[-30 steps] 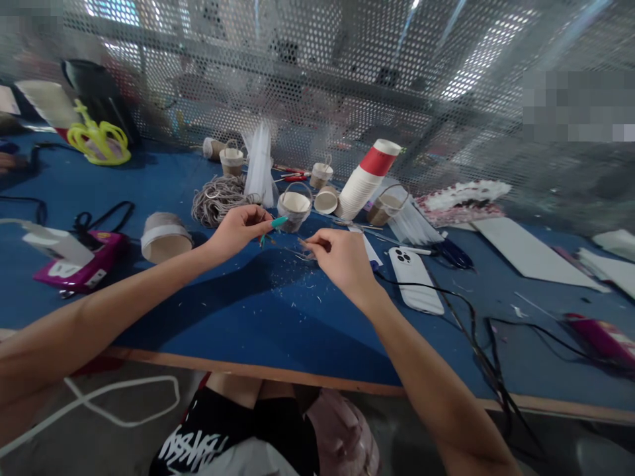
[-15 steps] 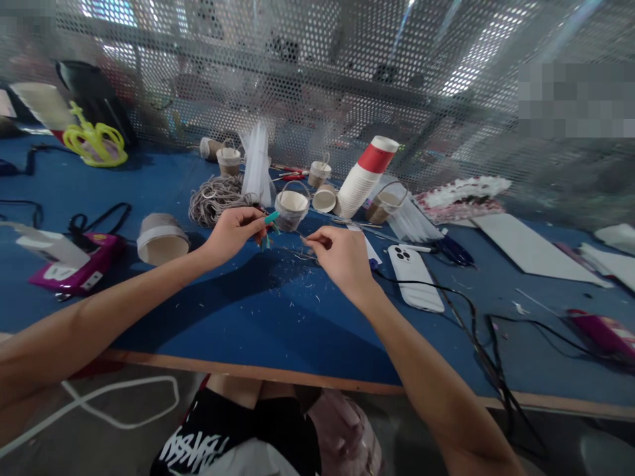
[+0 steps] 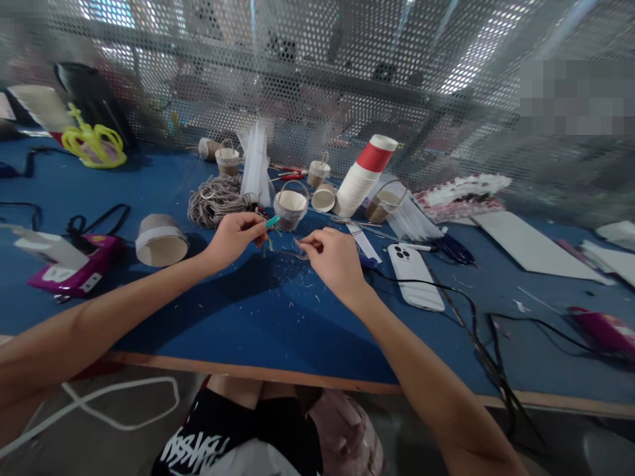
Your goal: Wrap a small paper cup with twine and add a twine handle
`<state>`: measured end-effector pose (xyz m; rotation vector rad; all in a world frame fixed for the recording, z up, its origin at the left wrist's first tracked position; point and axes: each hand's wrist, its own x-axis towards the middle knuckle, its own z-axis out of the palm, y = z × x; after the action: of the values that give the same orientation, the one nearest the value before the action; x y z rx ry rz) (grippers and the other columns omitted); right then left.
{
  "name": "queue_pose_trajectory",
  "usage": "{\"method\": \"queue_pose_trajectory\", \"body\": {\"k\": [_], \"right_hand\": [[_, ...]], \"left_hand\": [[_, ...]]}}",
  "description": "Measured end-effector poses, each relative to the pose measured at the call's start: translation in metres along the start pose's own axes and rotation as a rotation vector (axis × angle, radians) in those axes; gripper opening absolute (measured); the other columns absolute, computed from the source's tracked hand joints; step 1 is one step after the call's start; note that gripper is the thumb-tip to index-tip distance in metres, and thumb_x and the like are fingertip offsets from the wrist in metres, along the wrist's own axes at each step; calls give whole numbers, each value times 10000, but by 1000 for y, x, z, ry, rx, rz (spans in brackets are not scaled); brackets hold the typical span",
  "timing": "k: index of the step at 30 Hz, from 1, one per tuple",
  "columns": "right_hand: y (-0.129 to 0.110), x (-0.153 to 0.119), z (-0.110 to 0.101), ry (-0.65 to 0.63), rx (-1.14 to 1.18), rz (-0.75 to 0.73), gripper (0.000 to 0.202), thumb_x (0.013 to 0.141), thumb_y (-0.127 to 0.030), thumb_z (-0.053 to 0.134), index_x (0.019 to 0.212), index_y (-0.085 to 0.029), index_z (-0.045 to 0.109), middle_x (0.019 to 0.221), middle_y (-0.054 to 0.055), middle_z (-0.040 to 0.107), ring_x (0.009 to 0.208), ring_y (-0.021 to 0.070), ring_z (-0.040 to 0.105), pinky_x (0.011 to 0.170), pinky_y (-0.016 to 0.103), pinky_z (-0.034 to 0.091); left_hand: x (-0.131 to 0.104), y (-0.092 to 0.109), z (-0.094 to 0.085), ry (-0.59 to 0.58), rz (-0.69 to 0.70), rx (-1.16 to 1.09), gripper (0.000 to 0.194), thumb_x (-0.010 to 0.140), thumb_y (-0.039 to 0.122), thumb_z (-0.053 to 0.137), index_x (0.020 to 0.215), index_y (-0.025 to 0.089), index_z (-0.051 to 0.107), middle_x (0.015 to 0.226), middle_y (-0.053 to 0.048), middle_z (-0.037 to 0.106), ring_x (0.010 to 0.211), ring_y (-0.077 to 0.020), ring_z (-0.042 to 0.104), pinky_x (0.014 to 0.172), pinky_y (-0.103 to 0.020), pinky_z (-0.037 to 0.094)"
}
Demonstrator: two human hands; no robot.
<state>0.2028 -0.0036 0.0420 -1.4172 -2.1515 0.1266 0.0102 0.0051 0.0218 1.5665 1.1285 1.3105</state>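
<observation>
My left hand (image 3: 234,237) is closed round a small teal tool (image 3: 272,222); its shape, partly hidden by the fingers, resembles thread snips. Facing it, my right hand (image 3: 333,259) pinches a thin greyish strand (image 3: 296,254) between thumb and fingertips. A narrow gap separates the two hands, just above the blue table. Behind them stands a small cord-wrapped cup basket (image 3: 290,210) with an arched handle. A bundle of grey-brown cord (image 3: 216,201) lies beyond my left hand. Pale clippings are scattered below my fingers.
Several small baskets, a leaning stack of paper cups (image 3: 366,177) and white glue sticks (image 3: 256,165) line the back. A white phone (image 3: 415,277) and black cables lie right. Left are an overturned cup (image 3: 161,240), a purple power strip (image 3: 79,264) and a yellow crown (image 3: 95,145).
My right hand has shifted slightly left, closer to the left hand, with the strand still pinched. The left hand has moved very slightly, keeping hold of the teal tool.
</observation>
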Motion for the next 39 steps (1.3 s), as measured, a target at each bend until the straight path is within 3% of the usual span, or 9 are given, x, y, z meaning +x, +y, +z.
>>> {"method": "queue_pose_trajectory", "body": {"k": [19, 28, 31, 34, 39], "right_hand": [[-6, -6, 4, 68, -47, 26, 205, 780, -182, 629, 581, -173, 578, 641, 24, 553, 591, 130, 501, 560, 263, 339], [-4, -7, 10, 89, -33, 12, 218, 774, -192, 651, 574, -168, 566, 644, 19, 555, 585, 120, 506, 551, 247, 347], [-6, -4, 6, 18, 38, -19, 125, 781, -238, 663, 680, -166, 644, 702, 36, 617, 622, 133, 557, 581, 255, 395], [-3, 0, -2, -139, 123, -51, 139, 830, -260, 607, 786, -167, 701, 759, 59, 683, 678, 160, 621, 631, 278, 446], [5, 5, -11, -329, 289, 69, 162, 826, -149, 570, 764, -147, 720, 685, 53, 711, 570, 145, 663, 599, 265, 510]], "left_hand": [[-1, -1, 1, 52, -10, -17, 244, 756, 272, 639, 550, 147, 602, 553, -13, 618, 450, -78, 536, 479, -202, 440], [1, -7, 3, 117, -65, -179, 206, 722, 288, 673, 603, 127, 626, 564, -20, 632, 448, -78, 531, 466, -203, 448], [4, -9, 1, 140, -67, -242, 177, 731, 244, 661, 600, 131, 621, 562, -9, 628, 450, -62, 523, 465, -185, 442], [9, -12, -5, 182, -44, -276, 160, 741, 199, 649, 598, 138, 616, 556, 4, 621, 453, -48, 518, 461, -164, 429], [14, -18, -8, 200, -33, -284, 156, 752, 179, 647, 604, 142, 612, 554, 12, 615, 449, -40, 514, 457, -154, 422]]}}
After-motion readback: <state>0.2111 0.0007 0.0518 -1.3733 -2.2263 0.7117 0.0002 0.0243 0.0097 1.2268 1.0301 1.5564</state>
